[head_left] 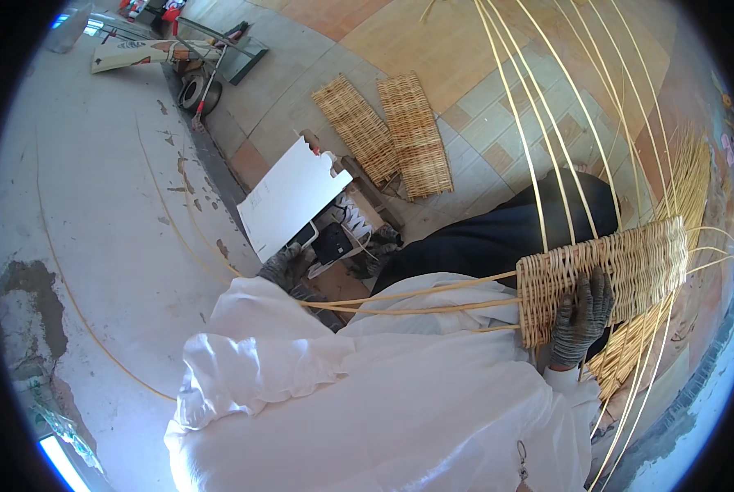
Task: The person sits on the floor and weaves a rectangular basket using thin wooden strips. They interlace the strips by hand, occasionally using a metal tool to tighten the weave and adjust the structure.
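Note:
A woven wicker panel lies across my dark-trousered lap at the right, with long pale strands sticking out from its sides. My right hand, in a grey glove, rests flat on its near part, fingers stretched out over the weave. At centre left, my left hand, also gloved in grey, is closed around the long wicker strands coming from the panel's left side. My white sleeve partly hides its grip. The strands appear to carry on past it toward the wall.
Two finished-looking wicker panels lie on the tiled floor ahead. A torn white board leans over a box of odds and ends, beside a dark glove-like shape. A bundle of loose strands lies at right. A peeling white wall stands left.

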`<state>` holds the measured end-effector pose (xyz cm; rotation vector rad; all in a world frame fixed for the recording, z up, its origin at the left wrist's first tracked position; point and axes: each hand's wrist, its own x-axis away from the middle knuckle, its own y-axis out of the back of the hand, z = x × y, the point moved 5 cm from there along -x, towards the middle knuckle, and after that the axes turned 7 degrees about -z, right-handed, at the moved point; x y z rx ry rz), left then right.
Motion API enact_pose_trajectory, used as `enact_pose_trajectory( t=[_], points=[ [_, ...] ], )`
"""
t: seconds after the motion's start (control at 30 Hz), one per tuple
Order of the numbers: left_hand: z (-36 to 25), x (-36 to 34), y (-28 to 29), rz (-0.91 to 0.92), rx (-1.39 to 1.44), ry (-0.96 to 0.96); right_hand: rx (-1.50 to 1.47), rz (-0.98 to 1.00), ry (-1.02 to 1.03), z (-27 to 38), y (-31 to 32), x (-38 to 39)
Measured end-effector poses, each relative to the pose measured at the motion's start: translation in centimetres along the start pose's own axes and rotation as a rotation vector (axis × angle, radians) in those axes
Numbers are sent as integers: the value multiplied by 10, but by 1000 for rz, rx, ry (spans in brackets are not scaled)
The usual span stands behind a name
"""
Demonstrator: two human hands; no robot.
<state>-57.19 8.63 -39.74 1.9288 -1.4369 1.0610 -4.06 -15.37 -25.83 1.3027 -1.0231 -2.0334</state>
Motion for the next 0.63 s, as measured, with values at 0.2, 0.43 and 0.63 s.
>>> enact_pose_trajectory(
  t=[0.2, 0.43, 0.63],
  points=[
    [11, 104, -72, 425, 309, 441, -28, -31, 33, -2, -1, 1],
    [-4, 229, -233, 782, -609, -33, -150, 26, -64, 0, 7, -1],
    [19, 261, -409, 1457, -816, -354, -747, -11, -539, -26, 32, -12]
  ],
)
